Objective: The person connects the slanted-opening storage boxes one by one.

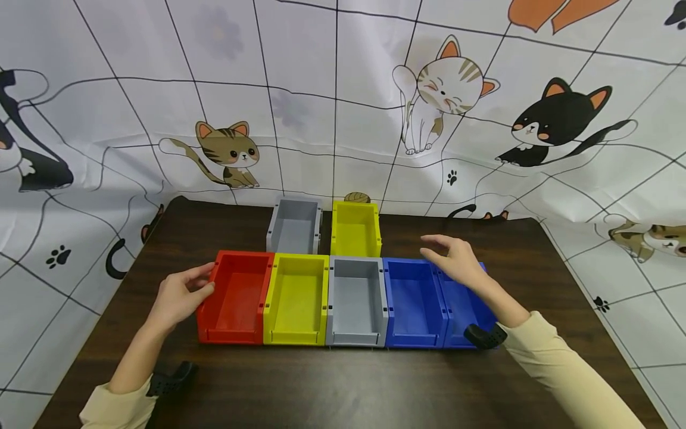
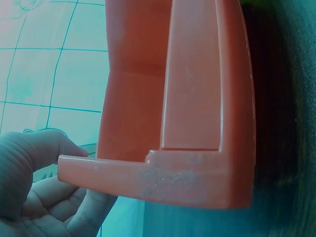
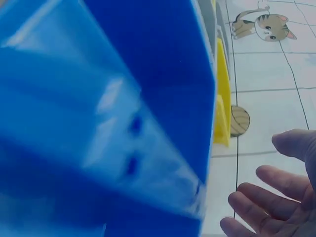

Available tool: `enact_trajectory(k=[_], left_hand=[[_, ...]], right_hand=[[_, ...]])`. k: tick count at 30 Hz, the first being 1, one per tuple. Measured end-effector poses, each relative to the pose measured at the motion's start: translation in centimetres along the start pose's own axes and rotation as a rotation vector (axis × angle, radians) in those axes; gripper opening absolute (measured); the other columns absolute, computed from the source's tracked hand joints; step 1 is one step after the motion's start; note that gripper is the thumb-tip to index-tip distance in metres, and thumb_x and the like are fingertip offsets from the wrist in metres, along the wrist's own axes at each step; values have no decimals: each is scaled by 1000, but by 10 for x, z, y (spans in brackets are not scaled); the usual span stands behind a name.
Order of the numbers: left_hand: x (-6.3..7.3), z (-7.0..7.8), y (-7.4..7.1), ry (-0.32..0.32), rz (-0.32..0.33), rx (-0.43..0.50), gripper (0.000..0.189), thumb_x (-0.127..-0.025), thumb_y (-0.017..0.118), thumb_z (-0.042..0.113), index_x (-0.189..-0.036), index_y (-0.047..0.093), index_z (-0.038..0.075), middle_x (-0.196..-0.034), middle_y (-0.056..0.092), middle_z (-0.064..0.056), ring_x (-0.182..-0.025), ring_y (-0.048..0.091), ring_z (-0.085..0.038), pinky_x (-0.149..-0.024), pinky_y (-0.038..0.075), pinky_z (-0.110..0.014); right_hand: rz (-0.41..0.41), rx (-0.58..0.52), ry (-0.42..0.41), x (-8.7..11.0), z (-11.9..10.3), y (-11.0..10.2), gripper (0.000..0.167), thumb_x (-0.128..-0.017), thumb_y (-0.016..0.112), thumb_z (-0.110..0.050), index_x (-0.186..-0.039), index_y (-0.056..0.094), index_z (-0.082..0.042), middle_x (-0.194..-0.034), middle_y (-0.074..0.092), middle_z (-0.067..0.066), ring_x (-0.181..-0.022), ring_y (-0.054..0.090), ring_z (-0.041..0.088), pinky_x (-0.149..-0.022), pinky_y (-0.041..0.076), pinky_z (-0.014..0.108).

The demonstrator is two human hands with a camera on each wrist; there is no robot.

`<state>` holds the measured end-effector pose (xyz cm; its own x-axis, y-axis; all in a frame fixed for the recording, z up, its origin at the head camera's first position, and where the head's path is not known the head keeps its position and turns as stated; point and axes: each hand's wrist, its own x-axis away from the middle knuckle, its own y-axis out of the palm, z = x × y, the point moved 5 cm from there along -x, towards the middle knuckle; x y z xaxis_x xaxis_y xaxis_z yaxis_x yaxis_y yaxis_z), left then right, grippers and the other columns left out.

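My left hand (image 1: 178, 296) is at the left wall of the red bin (image 1: 234, 336). In the left wrist view the thumb (image 2: 61, 146) lies on one side of that wall and the other fingers on the opposite side, so it grips the edge. My right hand (image 1: 455, 257) hovers over the back of the rightmost blue bin (image 1: 465, 310), its fingers loosely bent and apart. Nothing shows between them in the right wrist view, where the hand (image 3: 276, 197) stands clear of the blue bin wall (image 3: 143, 153).
Between the red and rightmost blue bins stand a yellow bin (image 1: 296, 301), a grey bin (image 1: 356, 301) and another blue bin (image 1: 415, 304), side by side. Behind this row are a second grey bin (image 1: 295, 226) and a second yellow bin (image 1: 356, 229). A cat-patterned cloth (image 1: 300, 53) surrounds the dark table (image 1: 300, 387).
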<state>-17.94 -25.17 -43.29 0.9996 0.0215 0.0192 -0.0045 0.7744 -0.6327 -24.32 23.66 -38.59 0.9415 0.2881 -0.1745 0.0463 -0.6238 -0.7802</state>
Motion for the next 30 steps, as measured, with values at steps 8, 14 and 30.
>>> enact_trajectory(k=[8,14,30], left_hand=[[0,-1,0,-20,-9,0,45,-89,57,3,-132,48,-8,-113,59,-30,-92,59,-33,-62,54,-26],[-1,1,-1,2,-1,-18,44,-89,57,2,-131,49,-9,-114,59,-30,-93,60,-35,-62,54,-27],[0,0,-7,-8,19,-56,44,-88,57,4,-129,50,-10,-114,59,-30,-95,60,-37,-65,54,-30]], right_hand=[[-75,-84,92,-40,-14,16,37,-92,60,-19,-123,59,1,-117,62,19,-105,60,33,-84,49,45],[-102,-172,178,-68,-17,31,43,-92,59,-20,-129,53,2,-124,57,21,-112,54,34,-90,46,44],[-88,-190,308,-116,-24,70,53,-91,60,-13,-137,42,5,-132,48,25,-121,46,36,-95,43,43]])
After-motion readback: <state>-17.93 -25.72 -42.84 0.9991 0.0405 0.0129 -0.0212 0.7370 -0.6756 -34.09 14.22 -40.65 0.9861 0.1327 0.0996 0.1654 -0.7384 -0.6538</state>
